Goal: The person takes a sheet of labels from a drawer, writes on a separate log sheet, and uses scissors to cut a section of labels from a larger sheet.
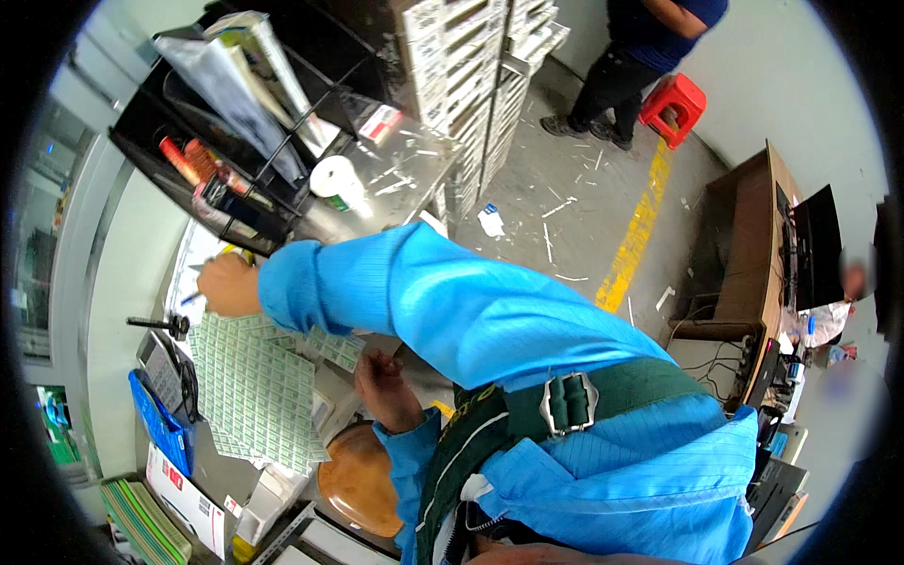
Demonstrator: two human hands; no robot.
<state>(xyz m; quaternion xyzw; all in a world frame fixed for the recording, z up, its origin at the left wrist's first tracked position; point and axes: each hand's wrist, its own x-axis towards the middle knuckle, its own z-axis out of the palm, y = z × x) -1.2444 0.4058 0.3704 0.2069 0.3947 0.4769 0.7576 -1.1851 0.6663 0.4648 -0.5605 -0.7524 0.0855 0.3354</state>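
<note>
My right arm in a blue sleeve reaches across to the far side of the desk. My right hand [232,283] is closed there, with a thin blue pen-like stick [191,298] poking out beneath its fingers. It is just above the green-and-white label sheets [254,386], which lie overlapping on the desk. White paper [188,259] shows beside the hand. My left hand [384,391] is nearer my body with its fingers curled, by the corner of a smaller label sheet [337,350]. Whatever it may hold is hidden.
A black wire rack [282,151] holds folders and a white roll [337,183] stands beside it. A desk phone [162,372], a blue packet [160,421] and a round brown wooden stool seat [363,478] are close by. Behind are stacked trays [461,75], a person [631,61] and a red stool [674,108].
</note>
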